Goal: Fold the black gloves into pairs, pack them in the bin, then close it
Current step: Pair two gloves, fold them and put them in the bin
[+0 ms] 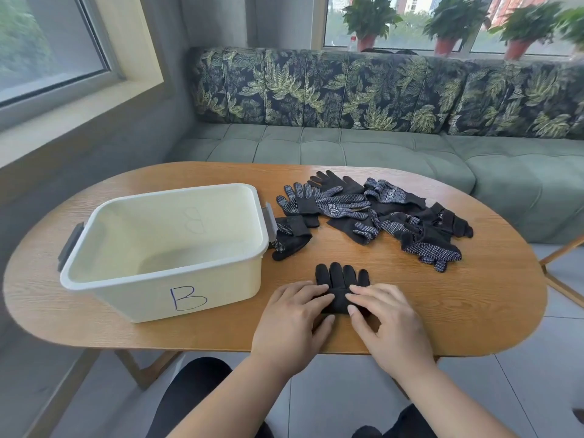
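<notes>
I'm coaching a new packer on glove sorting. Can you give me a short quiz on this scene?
1. True or false: the bin already holds gloves.
2. Which letter is written on the bin's front wall: A, B or C?
3. What are the left hand and right hand pressing against the table?

Key:
1. False. The bin is empty and has no lid on it.
2. B.
3. A black glove laid flat, fingers pointing away, apart from the glove pile.
</notes>
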